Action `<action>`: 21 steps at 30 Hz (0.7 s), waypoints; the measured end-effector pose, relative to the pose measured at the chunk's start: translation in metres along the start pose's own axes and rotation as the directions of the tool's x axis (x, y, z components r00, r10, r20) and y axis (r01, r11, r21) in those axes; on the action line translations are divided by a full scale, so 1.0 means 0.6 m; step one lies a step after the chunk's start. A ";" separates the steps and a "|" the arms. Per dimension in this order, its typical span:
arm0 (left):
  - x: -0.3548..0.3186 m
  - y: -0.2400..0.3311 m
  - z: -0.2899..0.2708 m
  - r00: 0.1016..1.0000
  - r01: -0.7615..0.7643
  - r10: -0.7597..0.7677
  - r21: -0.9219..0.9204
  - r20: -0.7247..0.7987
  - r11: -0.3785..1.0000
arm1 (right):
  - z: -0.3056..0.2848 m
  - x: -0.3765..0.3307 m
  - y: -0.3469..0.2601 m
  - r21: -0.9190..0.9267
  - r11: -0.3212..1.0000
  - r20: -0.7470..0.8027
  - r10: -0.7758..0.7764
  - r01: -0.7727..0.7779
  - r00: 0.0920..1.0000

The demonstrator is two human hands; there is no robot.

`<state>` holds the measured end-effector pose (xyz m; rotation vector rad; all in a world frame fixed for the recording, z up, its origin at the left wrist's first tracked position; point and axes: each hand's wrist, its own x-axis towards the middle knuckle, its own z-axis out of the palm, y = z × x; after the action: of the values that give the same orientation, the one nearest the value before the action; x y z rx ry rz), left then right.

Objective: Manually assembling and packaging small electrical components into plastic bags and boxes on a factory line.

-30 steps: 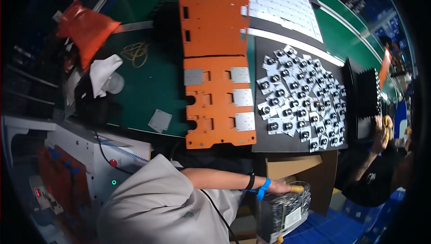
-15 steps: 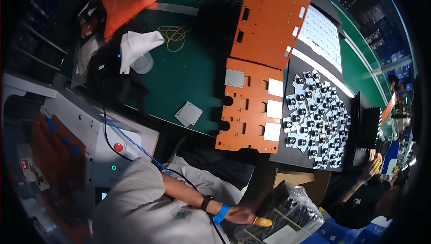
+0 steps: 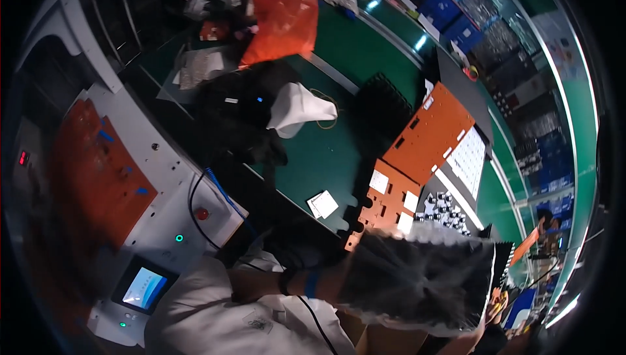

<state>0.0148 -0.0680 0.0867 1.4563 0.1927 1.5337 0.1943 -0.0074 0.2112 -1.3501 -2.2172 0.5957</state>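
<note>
**One head view, tilted over the bench**

We look down from the person's head through a single fisheye lens, turned so the green bench (image 3: 326,159) runs diagonally. A clear bag (image 3: 417,283) sits very near the lens at the bench's near edge. Straight edges bend toward the rim.

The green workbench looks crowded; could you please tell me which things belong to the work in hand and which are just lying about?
In hand:
clear plastic bag of dark parts
left hand, hidden behind the bag
orange slotted plates
tray of small black parts

Lying about:
orange plastic bag
white cloth
small white pad
</note>
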 end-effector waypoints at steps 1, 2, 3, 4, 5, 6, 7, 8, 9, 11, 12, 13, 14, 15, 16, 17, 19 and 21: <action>-0.005 0.003 -0.020 0.998 0.068 -0.068 -0.016 0.009 0.998 | -0.004 0.031 -0.025 -0.034 0.997 0.032 -0.063 0.064 0.997; -0.011 0.012 -0.054 0.990 0.140 -0.140 -0.034 0.018 0.990 | -0.007 0.059 -0.050 -0.064 0.990 0.067 -0.122 0.126 0.990; -0.018 0.022 -0.088 0.977 0.215 -0.213 -0.055 0.029 0.975 | -0.010 0.083 -0.073 -0.091 0.979 0.102 -0.175 0.184 0.979; -0.022 0.019 -0.119 0.957 0.290 -0.287 -0.078 0.048 0.954 | -0.013 0.102 -0.090 -0.120 0.964 0.133 -0.219 0.235 0.967; -0.024 0.018 -0.146 0.929 0.369 -0.365 -0.091 0.059 0.925 | -0.010 0.125 -0.109 -0.133 0.947 0.169 -0.270 0.293 0.948; -0.027 0.018 -0.166 0.895 0.444 -0.438 -0.108 0.080 0.889 | -0.010 0.142 -0.127 -0.152 0.926 0.199 -0.312 0.344 0.929; -0.067 0.035 -0.193 0.854 0.519 -0.509 -0.124 0.103 0.846 | -0.010 0.157 -0.144 -0.170 0.904 0.229 -0.350 0.391 0.908; -0.082 0.034 -0.208 0.810 0.586 -0.573 -0.141 0.124 0.798 | -0.011 0.171 -0.160 -0.188 0.877 0.263 -0.388 0.442 0.883; -0.070 0.043 -0.211 0.759 0.651 -0.632 -0.155 0.158 0.743 | -0.014 0.184 -0.167 -0.212 0.850 0.290 -0.416 0.482 0.862; -0.069 0.080 -0.240 0.973 0.166 -0.212 0.369 0.089 0.915 | -0.021 0.205 -0.179 -0.259 0.791 0.341 -0.461 0.554 0.819; -0.083 0.072 -0.248 0.985 0.145 -0.163 0.237 0.060 0.961 | -0.022 0.214 -0.183 -0.277 0.754 0.374 -0.486 0.595 0.790; -0.110 0.024 -0.252 0.996 -0.034 0.049 0.204 -0.071 0.978 | -0.023 0.223 -0.187 -0.295 0.716 0.405 -0.506 0.633 0.761; -0.081 0.036 -0.227 0.773 0.517 -0.623 -0.451 -0.119 0.728 | -0.034 0.208 -0.206 -0.322 0.671 0.430 -0.525 0.668 0.735; -0.074 0.078 -0.205 0.905 0.217 -0.408 -0.701 -0.115 0.680 | -0.037 0.185 -0.195 -0.390 0.563 0.440 -0.581 0.729 0.684; -0.080 0.138 -0.186 0.940 -0.137 -0.198 -0.839 -0.278 0.527 | -0.012 0.194 -0.195 -0.321 0.519 0.485 -0.629 0.793 0.608; -0.110 0.115 -0.198 0.979 -0.119 -0.136 -0.969 -0.151 0.215 | -0.006 0.183 -0.186 -0.316 0.476 0.520 -0.637 0.821 0.569; -0.126 0.088 -0.180 0.940 -0.244 -0.257 -0.969 -0.225 -0.042 | -0.011 0.153 -0.186 -0.278 0.449 0.551 -0.649 0.849 0.525; -0.150 0.087 -0.161 0.957 -0.207 -0.254 -0.944 -0.141 -0.258 | -0.009 0.134 -0.189 -0.237 0.393 0.631 -0.633 0.889 0.448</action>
<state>-0.1099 -0.1118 0.0354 -0.2723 -0.8053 1.1162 0.0864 0.0178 0.2956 -0.0947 -3.1936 -0.1709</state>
